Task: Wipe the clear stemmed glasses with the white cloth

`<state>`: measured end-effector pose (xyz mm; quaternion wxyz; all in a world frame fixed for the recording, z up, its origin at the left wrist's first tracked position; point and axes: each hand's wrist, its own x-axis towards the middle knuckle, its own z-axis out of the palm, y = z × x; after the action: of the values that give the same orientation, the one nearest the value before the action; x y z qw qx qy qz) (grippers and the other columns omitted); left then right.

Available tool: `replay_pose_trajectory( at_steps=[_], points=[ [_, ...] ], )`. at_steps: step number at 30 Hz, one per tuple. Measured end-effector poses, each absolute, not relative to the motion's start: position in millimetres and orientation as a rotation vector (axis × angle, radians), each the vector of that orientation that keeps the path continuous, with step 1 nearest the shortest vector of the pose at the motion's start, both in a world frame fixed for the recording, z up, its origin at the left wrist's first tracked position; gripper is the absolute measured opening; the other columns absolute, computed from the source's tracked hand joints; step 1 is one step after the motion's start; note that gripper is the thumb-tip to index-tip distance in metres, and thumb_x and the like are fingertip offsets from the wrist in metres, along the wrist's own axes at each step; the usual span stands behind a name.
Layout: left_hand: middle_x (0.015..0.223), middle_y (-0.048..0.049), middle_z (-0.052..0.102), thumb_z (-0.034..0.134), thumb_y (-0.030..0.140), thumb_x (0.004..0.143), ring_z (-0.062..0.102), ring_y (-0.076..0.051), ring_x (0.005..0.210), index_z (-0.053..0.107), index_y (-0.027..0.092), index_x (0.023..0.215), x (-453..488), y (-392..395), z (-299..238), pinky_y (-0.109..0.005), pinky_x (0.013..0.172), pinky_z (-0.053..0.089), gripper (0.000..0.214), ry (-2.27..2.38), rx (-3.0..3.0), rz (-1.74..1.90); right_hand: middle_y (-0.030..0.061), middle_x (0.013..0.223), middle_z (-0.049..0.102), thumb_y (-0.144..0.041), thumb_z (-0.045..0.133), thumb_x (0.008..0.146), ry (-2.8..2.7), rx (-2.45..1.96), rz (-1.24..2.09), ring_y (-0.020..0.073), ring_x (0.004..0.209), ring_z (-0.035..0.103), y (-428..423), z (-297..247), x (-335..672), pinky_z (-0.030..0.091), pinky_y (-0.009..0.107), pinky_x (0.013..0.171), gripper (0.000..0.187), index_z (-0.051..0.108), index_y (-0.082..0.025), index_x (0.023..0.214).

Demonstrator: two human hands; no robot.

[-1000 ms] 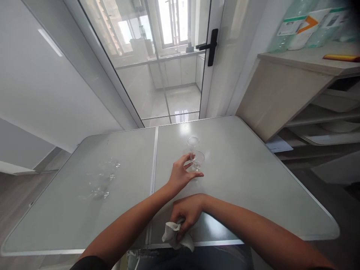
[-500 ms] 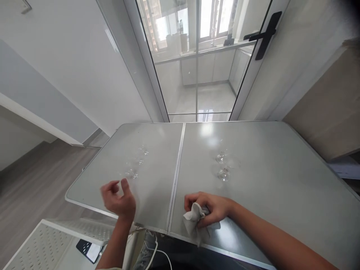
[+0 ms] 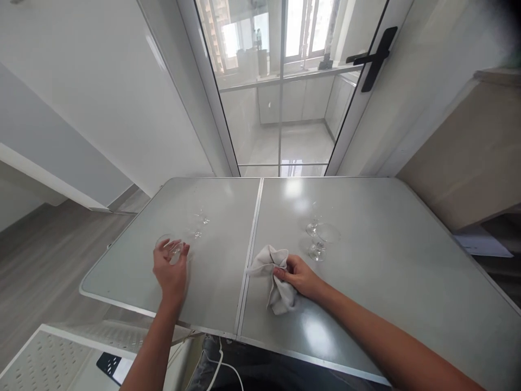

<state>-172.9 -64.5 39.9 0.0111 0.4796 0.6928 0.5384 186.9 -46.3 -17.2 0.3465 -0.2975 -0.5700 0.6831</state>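
Note:
On the left half of the table, my left hand (image 3: 169,274) has its fingers curled round the bowl of a clear glass (image 3: 164,238). That glass is partly hidden by the fingers. A little beyond it stand two more clear glasses, the nearer glass (image 3: 197,234) and the farther glass (image 3: 205,220), both faint against the surface. Past the centre seam, my right hand (image 3: 302,276) pinches a crumpled white cloth (image 3: 281,297) that hangs in folds over the tabletop. Ahead of this hand are two clear stemmed glasses, a front one (image 3: 317,251) and a rear one (image 3: 312,228).
The grey folding table (image 3: 366,271) has a pale seam (image 3: 250,239) down its middle. A glass door (image 3: 303,136) with a black handle (image 3: 378,57) lies beyond. Below left, a white perforated basket (image 3: 40,358) holds a phone (image 3: 108,365). White cables (image 3: 220,358) hang by the near edge.
My left hand has moved forward and closed round the nearest left glass. My right hand has lifted the cloth forward, and the cloth now hangs more spread out. The view has shifted slightly.

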Motion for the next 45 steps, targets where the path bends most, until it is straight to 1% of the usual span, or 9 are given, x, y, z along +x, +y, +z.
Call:
replay_pose_trajectory(
  at_steps=[5, 8, 11, 19, 24, 27, 32, 35, 45],
  points=[
    [0.106, -0.0113, 0.067, 0.083, 0.048, 0.078, 0.058, -0.032, 0.126, 0.067, 0.020, 0.092, -122.4, -58.5, 53.3, -0.045, 0.104, 0.050, 0.035, 1.804, 1.801, 1.589, 0.0036, 0.101, 0.062, -0.045, 0.072, 0.091, -1.546, -0.728, 1.665, 0.0192, 0.093, 0.057, -44.3, -9.7, 184.9, 0.047, 0.030, 0.082, 0.037, 0.061, -0.018, 0.114],
    [0.092, -0.0057, 0.064, 0.074, 0.063, 0.083, 0.063, -0.016, 0.072, 0.065, 0.022, 0.115, -78.2, -20.8, 53.1, -0.027, 0.063, 0.052, 0.053, 1.223, 1.503, 1.340, -0.0006, 0.088, 0.055, -0.045, 0.071, 0.092, -1.628, -0.709, 1.656, 0.0154, 0.080, 0.052, -44.0, -4.0, 185.6, 0.043, 0.026, 0.071, 0.030, 0.058, -0.019, 0.102],
    [0.078, 0.0006, 0.058, 0.052, 0.081, 0.088, 0.034, -0.005, 0.041, 0.057, 0.021, 0.133, -45.7, 29.2, 45.9, -0.020, 0.041, 0.031, 0.074, 0.818, 1.175, 1.052, -0.0019, 0.080, 0.050, -0.042, 0.070, 0.092, -1.777, -0.690, 1.543, 0.0145, 0.074, 0.047, -46.3, 2.6, 186.5, 0.039, 0.026, 0.068, 0.027, 0.056, -0.020, 0.086],
    [0.090, 0.0025, 0.061, 0.069, 0.058, 0.090, 0.046, -0.008, 0.057, 0.040, 0.027, 0.157, -44.4, 79.7, 8.8, -0.022, 0.059, 0.042, 0.079, 1.090, 1.857, 1.128, 0.0010, 0.091, 0.058, -0.019, 0.055, 0.095, -1.740, -1.086, 0.903, 0.0175, 0.080, 0.054, -54.3, 12.0, 174.6, 0.042, 0.030, 0.077, 0.011, 0.060, -0.023, 0.104],
    [0.110, -0.0057, 0.069, 0.051, 0.043, 0.104, 0.062, -0.015, 0.075, 0.022, 0.024, 0.164, -49.6, 78.8, 1.5, -0.033, 0.084, 0.047, 0.070, 1.179, 2.551, 0.926, -0.0003, 0.091, 0.060, -0.019, 0.060, 0.089, -1.593, -1.307, 0.867, 0.0184, 0.081, 0.057, -47.2, 14.0, 174.1, 0.045, 0.030, 0.077, 0.016, 0.057, -0.021, 0.105],
    [0.104, -0.0069, 0.074, 0.054, 0.048, 0.103, 0.065, -0.017, 0.072, 0.037, 0.020, 0.158, -48.8, 79.7, -1.7, -0.035, 0.082, 0.045, 0.064, 1.121, 2.716, 0.995, 0.0019, 0.090, 0.058, -0.018, 0.053, 0.093, -1.674, -1.293, 0.767, 0.0179, 0.081, 0.056, -43.3, 18.9, 173.4, 0.046, 0.029, 0.074, 0.009, 0.060, -0.020, 0.090],
    [0.093, -0.0028, 0.078, 0.060, 0.050, 0.100, 0.064, -0.014, 0.064, 0.059, 0.023, 0.140, -50.9, 80.8, -9.3, -0.032, 0.072, 0.044, 0.048, 1.092, 2.752, 1.226, 0.0074, 0.106, 0.057, -0.014, 0.054, 0.092, -1.815, -1.229, 0.223, 0.0156, 0.077, 0.056, -29.0, 17.9, 163.6, 0.046, 0.028, 0.067, 0.036, 0.070, -0.024, 0.123],
    [0.089, -0.0021, 0.079, 0.064, 0.053, 0.097, 0.065, -0.012, 0.063, 0.063, 0.024, 0.137, -52.2, 81.6, -10.9, -0.031, 0.069, 0.043, 0.049, 1.089, 2.750, 1.301, 0.0078, 0.106, 0.052, -0.016, 0.055, 0.093, -1.603, -1.288, -0.014, 0.0180, 0.083, 0.056, -13.0, 12.6, 157.8, 0.049, 0.030, 0.071, 0.034, 0.074, -0.026, 0.119],
    [0.097, -0.0039, 0.081, 0.070, 0.053, 0.093, 0.071, -0.012, 0.074, 0.063, 0.025, 0.137, -50.2, 80.9, -8.8, -0.029, 0.067, 0.044, 0.053, 0.951, 2.806, 1.389, 0.0087, 0.121, 0.062, -0.027, 0.060, 0.096, -1.329, -1.070, 0.727, 0.0238, 0.110, 0.061, 5.7, 0.6, 159.6, 0.050, 0.043, 0.098, 0.050, 0.051, -0.030, 0.145]
  ],
)
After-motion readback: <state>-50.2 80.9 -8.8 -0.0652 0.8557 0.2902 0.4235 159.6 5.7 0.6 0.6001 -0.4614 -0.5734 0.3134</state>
